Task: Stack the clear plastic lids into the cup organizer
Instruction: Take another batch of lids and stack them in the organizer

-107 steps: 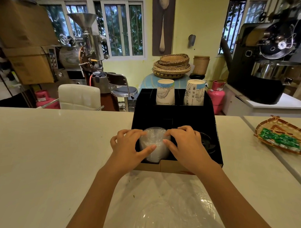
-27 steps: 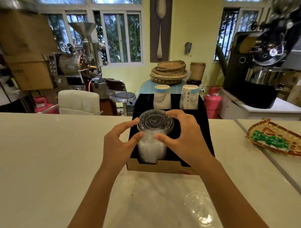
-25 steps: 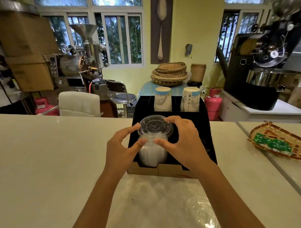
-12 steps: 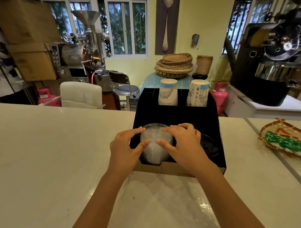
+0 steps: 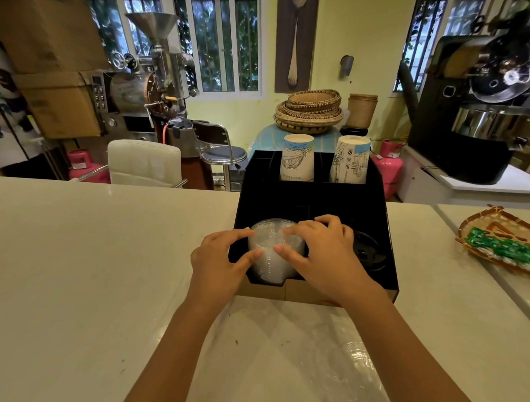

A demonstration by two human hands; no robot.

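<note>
A black cup organizer (image 5: pixel 316 207) stands on the white counter in front of me. A stack of clear plastic lids (image 5: pixel 271 255) sits in its front left slot. My left hand (image 5: pixel 218 259) presses the stack from the left, thumb on its front. My right hand (image 5: pixel 322 254) lies over the stack's top and right side. Both hands touch the lids; the stack rests down inside the slot. Black lids (image 5: pixel 368 252) fill the front right slot. Two paper cup stacks (image 5: pixel 298 160) (image 5: pixel 350 160) stand in the back slots.
Clear plastic wrap (image 5: pixel 336 359) lies on the counter near me, between my arms. A woven tray with green packets (image 5: pixel 502 242) sits at the right. Behind the counter are a white chair (image 5: pixel 145 162), a stool and roasting machines.
A second ago both hands held a lid above the stack. They have lowered it onto the stack and now press the stack down in the slot.
</note>
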